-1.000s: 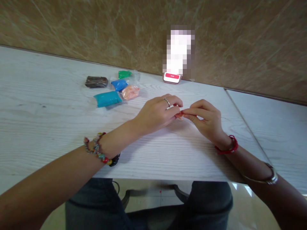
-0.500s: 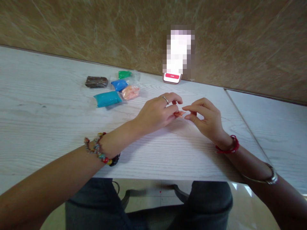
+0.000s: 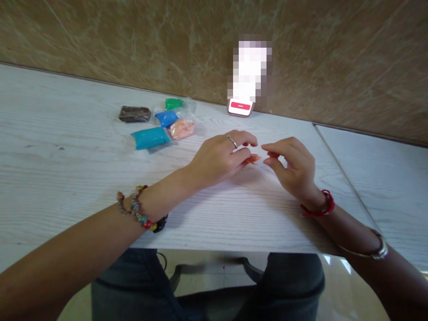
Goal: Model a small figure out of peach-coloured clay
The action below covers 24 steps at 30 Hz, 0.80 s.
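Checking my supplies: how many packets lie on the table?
5: brown packet furthest left, green packet at the back, blue packet just in front of it, teal packet frontmost, peach packet by its right end. The left hand could hide more.

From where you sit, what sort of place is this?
Probably an indoor workspace, home or classroom unclear: a white wood-grain tabletop against a brown marbled wall, with what looks like a teal modelling-clay packet.

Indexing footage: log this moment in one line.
left hand: holds orange piece | right hand: open, apart from piece | phone: propped against wall
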### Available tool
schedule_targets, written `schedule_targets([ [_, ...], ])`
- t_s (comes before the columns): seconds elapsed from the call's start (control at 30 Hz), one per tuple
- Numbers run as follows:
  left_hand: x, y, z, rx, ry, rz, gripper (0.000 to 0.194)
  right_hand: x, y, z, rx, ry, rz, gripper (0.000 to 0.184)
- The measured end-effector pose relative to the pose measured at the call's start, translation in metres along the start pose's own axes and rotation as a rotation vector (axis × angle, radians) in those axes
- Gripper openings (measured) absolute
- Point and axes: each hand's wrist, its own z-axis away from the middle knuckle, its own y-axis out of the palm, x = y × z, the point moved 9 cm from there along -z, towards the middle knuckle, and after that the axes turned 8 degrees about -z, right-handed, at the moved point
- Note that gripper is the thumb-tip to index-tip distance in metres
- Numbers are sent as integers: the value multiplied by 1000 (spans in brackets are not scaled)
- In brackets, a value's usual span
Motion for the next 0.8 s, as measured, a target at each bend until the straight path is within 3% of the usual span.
schedule_targets([
  [0.23,7,0,-4,72,-90,33,17,-8,3,-1,27,154,-15,7],
  [0.63,5,0,-2,42,-63,99,13,-12,2,0,-10,193,-111,9],
  [0.8,11,6,3,48,-166,223,12,-20,8,3,39,221,-166,12],
])
